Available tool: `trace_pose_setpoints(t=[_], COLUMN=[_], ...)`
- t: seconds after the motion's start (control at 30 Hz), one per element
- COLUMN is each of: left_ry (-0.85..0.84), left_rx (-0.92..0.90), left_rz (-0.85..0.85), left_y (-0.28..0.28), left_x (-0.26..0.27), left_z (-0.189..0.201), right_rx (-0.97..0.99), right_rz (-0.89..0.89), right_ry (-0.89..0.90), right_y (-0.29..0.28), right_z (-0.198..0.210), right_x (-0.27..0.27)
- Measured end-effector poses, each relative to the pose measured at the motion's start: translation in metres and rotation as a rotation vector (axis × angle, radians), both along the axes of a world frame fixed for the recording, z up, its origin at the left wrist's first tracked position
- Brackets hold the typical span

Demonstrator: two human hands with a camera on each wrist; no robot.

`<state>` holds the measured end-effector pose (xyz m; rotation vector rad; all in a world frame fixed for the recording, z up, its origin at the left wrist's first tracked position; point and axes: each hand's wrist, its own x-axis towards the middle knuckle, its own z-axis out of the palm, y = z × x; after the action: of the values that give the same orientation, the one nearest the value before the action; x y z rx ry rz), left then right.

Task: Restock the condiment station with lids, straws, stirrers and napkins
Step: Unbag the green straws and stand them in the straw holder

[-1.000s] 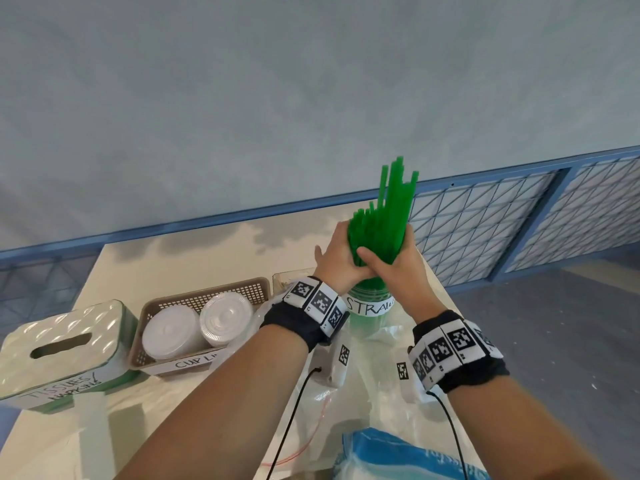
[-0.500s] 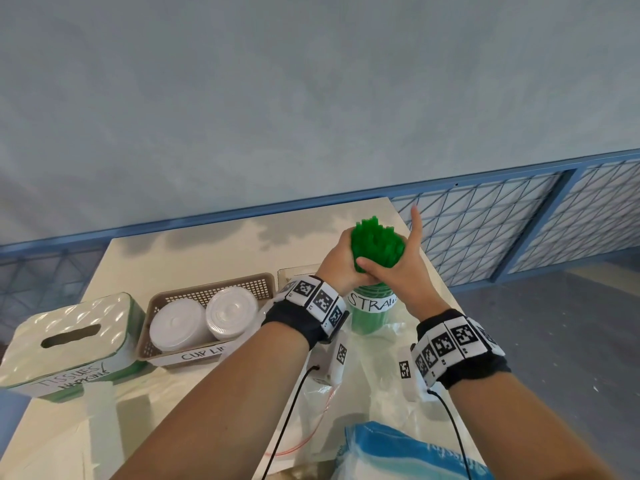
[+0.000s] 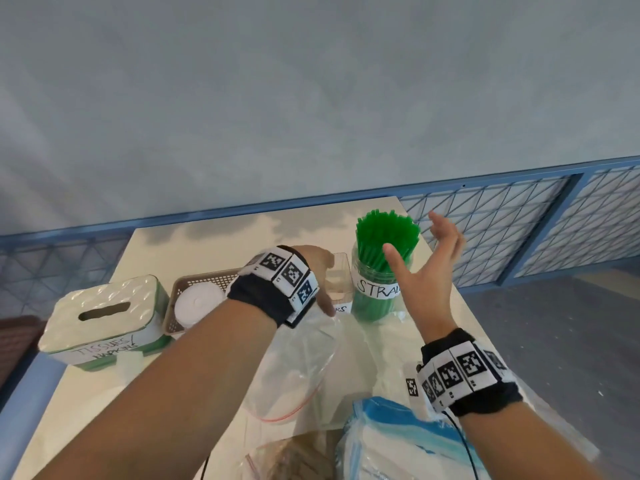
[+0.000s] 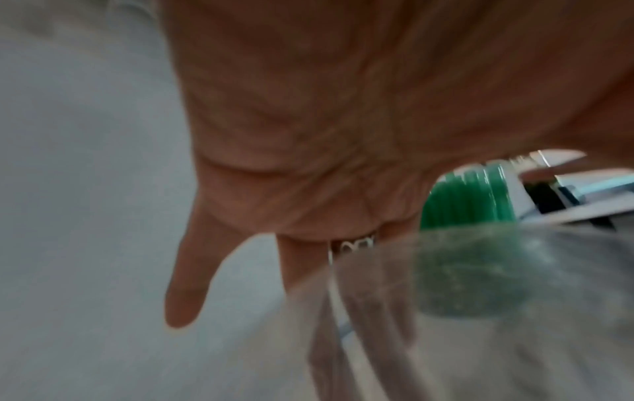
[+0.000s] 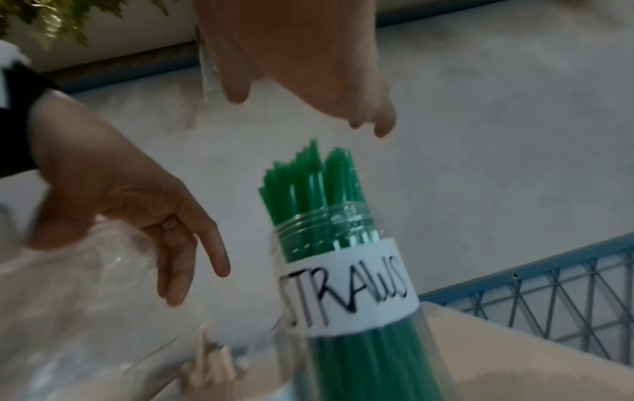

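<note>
The clear jar labelled STRAWS (image 3: pixel 375 292) (image 5: pixel 346 295) stands on the table, packed with green straws (image 3: pixel 386 233) (image 5: pixel 309 187) whose tops stick out evenly. My right hand (image 3: pixel 429 271) (image 5: pixel 309 54) hovers just right of the jar with fingers spread, palm facing the straws and holding nothing. My left hand (image 3: pixel 311 268) (image 5: pixel 137 195) (image 4: pixel 309 108) hangs left of the jar, fingers pointing down and relaxed, over a clear plastic bag (image 3: pixel 298 368) (image 5: pixel 85 285). A clear tub with a label ending in "RS" (image 3: pixel 341 282) sits partly hidden behind that hand.
A brown basket (image 3: pixel 180 296) holds white cup lids (image 3: pixel 197 303). Left of it stands a tissue box (image 3: pixel 104 317). A blue and white napkin pack (image 3: pixel 398 441) and a zip bag of brownish sticks (image 3: pixel 294 459) lie at the near edge. The table's right edge (image 3: pixel 460 306) runs close to the jar.
Both hands let go of the straw bundle, which sank into the jar and levelled out. My right hand opened and drew right; my left hand moved left and down over the plastic bag.
</note>
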<state>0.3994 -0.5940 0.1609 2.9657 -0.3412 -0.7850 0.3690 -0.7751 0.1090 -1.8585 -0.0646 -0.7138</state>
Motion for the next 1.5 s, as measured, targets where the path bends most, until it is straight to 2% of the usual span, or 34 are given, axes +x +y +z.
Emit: trace_pose_setpoints(t=[0.07,0.1,0.17,0.3,0.4,0.47,0.53,0.63,0.77,0.8,0.9,1.0,1.1,1.17,1.2,1.3,1.43,1.5], left_ry=[-0.1,-0.138,-0.16,-0.161,-0.234,-0.262,-0.365,-0.55,-0.612,-0.637,-0.676,-0.522,-0.343,-0.396,-0.476,-0.759,-0.754,-0.731], left_rx=[0.088,0.11,0.114,-0.043,-0.143,-0.208,-0.3,-0.493,-0.76,-0.818,-0.927,-1.065,-1.313,-1.34,-1.331,-1.267,-1.3,-1.318], left_rz=[-0.05,-0.075,-0.117,-0.146,-0.148,-0.103,-0.048,0.132,0.456,0.532,0.709,0.815,0.767,0.651,0.629,0.704,0.706,0.683], left_y=[0.007,0.008,0.012,0.027,0.041,0.05,0.061,0.086,0.13,0.141,0.169,0.192,0.202,0.21,0.214,0.236,0.263,0.274], left_x=[-0.012,-0.018,-0.027,-0.047,-0.063,-0.071,-0.081,-0.094,-0.116,-0.123,-0.145,-0.163,-0.182,-0.188,-0.191,-0.195,-0.204,-0.207], left_z=[0.002,0.004,0.011,0.025,0.028,0.025,0.026,0.031,0.038,0.039,0.04,0.027,0.017,0.01,0.009,0.003,-0.002,-0.003], right_rx=[0.001,0.0,-0.062,-0.384,-0.654,-0.722,-0.574,-0.159,0.252,0.288,0.228,0.338,0.344,0.304,0.289,0.28,0.238,0.286], right_rz=[-0.032,0.004,0.184,0.553,0.614,0.606,0.6,0.634,0.614,0.586,0.445,0.423,0.492,0.549,0.566,0.552,0.709,0.687], right_ry=[-0.074,-0.052,0.071,0.302,0.383,0.416,0.453,0.497,0.528,0.499,0.366,0.321,0.296,0.305,0.312,0.305,0.428,0.447], right_y=[0.012,0.019,0.032,0.06,0.089,0.106,0.117,0.123,0.123,0.123,0.129,0.14,0.158,0.171,0.176,0.189,0.203,0.208], right_z=[-0.006,-0.01,-0.017,-0.029,-0.029,-0.029,-0.024,0.001,0.039,0.042,0.04,0.043,0.046,0.045,0.044,0.041,0.04,0.039], right_x=[-0.019,-0.027,-0.041,-0.056,-0.065,-0.071,-0.075,-0.079,-0.086,-0.084,-0.079,-0.086,-0.099,-0.108,-0.113,-0.122,-0.134,-0.137])
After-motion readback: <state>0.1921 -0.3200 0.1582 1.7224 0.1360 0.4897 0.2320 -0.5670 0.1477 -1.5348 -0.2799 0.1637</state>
